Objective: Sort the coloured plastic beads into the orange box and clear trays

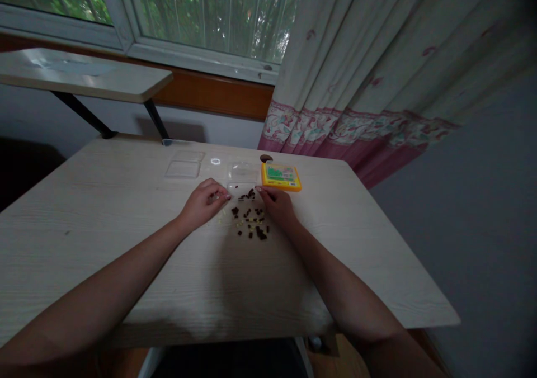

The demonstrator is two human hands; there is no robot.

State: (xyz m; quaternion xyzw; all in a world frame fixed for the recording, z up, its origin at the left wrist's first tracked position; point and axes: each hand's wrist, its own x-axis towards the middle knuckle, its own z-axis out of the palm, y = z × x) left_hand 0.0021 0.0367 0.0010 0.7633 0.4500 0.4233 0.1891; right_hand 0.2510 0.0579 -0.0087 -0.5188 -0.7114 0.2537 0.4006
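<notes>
My left hand (205, 203) is closed in a pinch left of a scatter of small pieces, with a tiny dark spot at its fingertips. Across from it, my right hand (277, 204) is also pinched, its fingertips by the near edge of a clear plastic tray (243, 167). What either pinch holds is too small to name. Between and below the hands lie several dark brown block-like pieces (260, 234) and pale yellow ones (251, 227). Just behind my right hand sits a yellow box (300, 183) with a green picture on its top.
On the light wooden table (168, 266) lies a second clear plastic container (184, 165), back left. A dark round object (265, 158) is behind the yellow box. A raised shelf (126, 84) stands at the back left, and a curtain (327, 98) hangs behind the right side.
</notes>
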